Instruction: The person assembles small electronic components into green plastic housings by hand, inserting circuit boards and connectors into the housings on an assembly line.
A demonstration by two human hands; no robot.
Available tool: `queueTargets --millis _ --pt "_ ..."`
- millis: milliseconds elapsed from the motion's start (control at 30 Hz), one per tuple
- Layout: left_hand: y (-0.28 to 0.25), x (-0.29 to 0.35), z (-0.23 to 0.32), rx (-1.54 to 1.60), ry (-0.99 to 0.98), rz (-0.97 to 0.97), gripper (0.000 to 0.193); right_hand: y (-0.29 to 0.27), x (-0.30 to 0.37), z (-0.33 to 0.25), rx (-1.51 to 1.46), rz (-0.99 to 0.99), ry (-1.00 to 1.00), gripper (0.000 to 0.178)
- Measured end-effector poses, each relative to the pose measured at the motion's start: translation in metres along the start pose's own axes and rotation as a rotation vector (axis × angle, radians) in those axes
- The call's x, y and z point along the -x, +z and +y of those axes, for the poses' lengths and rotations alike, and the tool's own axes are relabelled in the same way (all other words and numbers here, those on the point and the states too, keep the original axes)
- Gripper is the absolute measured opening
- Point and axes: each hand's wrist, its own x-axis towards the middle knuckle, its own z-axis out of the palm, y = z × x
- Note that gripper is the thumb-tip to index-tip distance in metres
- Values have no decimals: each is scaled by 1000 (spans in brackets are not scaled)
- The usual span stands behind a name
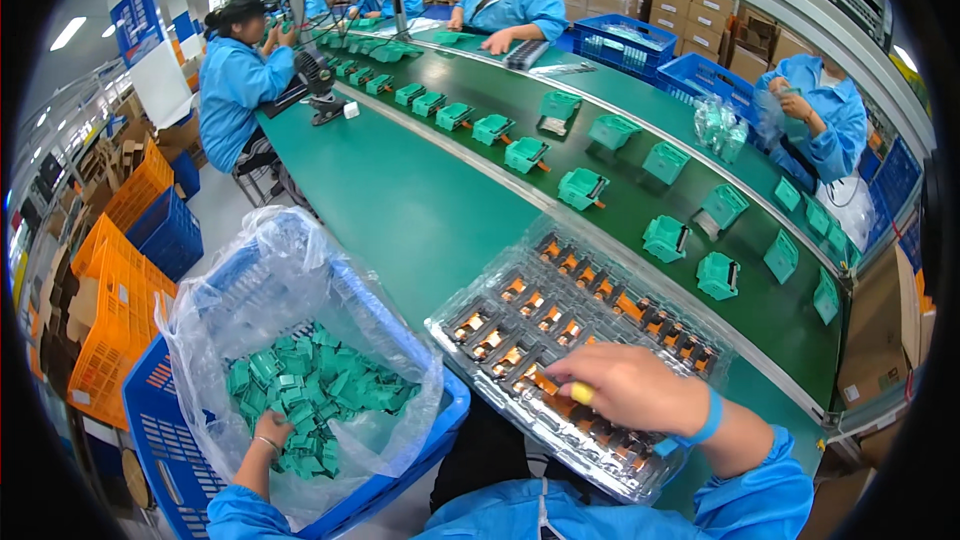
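My left hand [272, 430] is down in a plastic-lined crate, its fingers curled against one of many loose green plastic housings [330, 390]. Parts of those fingers are hidden among the pieces. Over a clear plastic tray [465, 368] in front of me, my right hand [615, 385] pinches a small orange-and-black part [543, 380] that sits at its pocket. A yellow finger cover [582, 393] is on one finger, and a blue strap [712, 415] circles the right wrist. Rows of similar orange-and-black parts [630, 305] fill pockets of the tray.
The blue crate [455, 405] stands left of the green bench [350, 175]. Beyond the tray, a dark green conveyor [630, 185] carries green housings [580, 188] in rows. Several co-workers in blue sit around the line. Orange crates [110, 320] and blue crates [170, 230] stand at left.
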Motion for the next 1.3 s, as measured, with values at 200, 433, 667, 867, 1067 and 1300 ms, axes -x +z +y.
queueTargets --millis 200,433,667,867,1067,1300 --pt "-18 34 -18 -136 -140 -127 48 42 -37 1 312 73 -74 29" --pt "-37 0 -27 103 -84 76 38 37 -62 -10 424 -29 -78 24" --pt "-49 -59 30 37 213 369 45 26 -31 -8 -241 263 199 21" --pt "-28 -145 29 -120 -208 242 57 20 -19 4 -1090 219 425 34" --pt "-8 -130 37 -212 -223 342 53 7 -9 -5 -1413 228 350 34" --pt "8 -108 25 -47 105 704 43 16 -17 15 -1308 607 461 36"
